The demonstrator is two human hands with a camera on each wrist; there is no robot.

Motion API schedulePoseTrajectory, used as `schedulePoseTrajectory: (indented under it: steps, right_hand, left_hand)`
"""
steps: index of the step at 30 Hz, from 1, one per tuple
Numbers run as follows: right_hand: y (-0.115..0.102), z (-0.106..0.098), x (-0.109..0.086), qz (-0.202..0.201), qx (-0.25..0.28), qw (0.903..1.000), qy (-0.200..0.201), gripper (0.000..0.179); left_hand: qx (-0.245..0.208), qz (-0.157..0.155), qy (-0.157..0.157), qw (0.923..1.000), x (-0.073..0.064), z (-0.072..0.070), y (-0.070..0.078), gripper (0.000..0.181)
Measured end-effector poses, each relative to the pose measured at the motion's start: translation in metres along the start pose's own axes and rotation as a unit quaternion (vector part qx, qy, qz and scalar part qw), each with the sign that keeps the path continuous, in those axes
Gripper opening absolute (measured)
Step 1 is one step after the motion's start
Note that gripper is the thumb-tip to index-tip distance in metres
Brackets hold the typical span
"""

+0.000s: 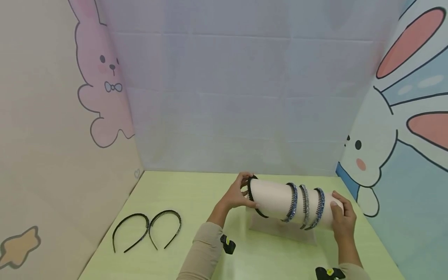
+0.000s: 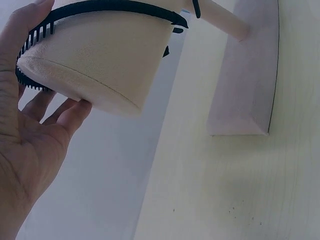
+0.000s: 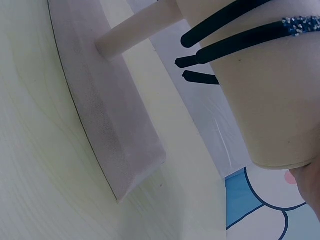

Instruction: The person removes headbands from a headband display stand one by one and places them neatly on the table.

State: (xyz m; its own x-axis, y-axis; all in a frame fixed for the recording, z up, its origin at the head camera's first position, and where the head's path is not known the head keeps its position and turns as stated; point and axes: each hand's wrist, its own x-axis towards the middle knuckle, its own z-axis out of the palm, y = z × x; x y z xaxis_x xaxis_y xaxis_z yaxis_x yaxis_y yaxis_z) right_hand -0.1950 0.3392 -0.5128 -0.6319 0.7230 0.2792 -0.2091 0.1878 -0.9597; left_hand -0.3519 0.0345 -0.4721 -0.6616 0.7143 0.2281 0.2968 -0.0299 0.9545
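Observation:
A pale padded display roll (image 1: 271, 198) lies across its stand base (image 1: 285, 230), joined to it by a post (image 3: 142, 27). Around the roll's left end sits a black toothed headband (image 2: 115, 6). My left hand (image 1: 238, 195) holds that headband at the roll's edge, thumb on one side and fingers on the other. My right hand (image 1: 344, 221) grips the roll's right end, mostly outside the right wrist view. Farther right on the roll are a blue glittery headband (image 1: 293, 204), a silver one (image 1: 305, 206) and another blue one (image 1: 320, 208).
Two dark headbands, one on the left (image 1: 136, 214) and one beside it (image 1: 168, 211), lie on the pale green table (image 1: 196, 256). Walls with cartoon rabbits flank the table, and a pale sheet (image 1: 224, 97) hangs behind it.

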Motion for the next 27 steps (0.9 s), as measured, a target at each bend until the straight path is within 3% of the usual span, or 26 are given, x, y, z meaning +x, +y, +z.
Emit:
schedulePoseTrajectory:
  steps: [6, 16, 27]
  right_hand:
    - [0.001, 0.001, -0.001, 0.014, -0.010, 0.9999, -0.002, 0.029]
    - [0.000, 0.000, 0.001, -0.005, -0.006, 1.0000, 0.003, 0.028]
    - [0.001, 0.000, 0.001, 0.006, 0.000, 1.0000, -0.001, 0.028]
  left_hand:
    - [-0.004, -0.003, -0.011, 0.9999, -0.002, -0.003, -0.001, 0.093]
    - [-0.046, -0.020, -0.006, 0.9987, -0.005, -0.008, -0.004, 0.094]
    - [-0.038, -0.026, 0.000, 0.9990, -0.013, -0.008, -0.005, 0.096]
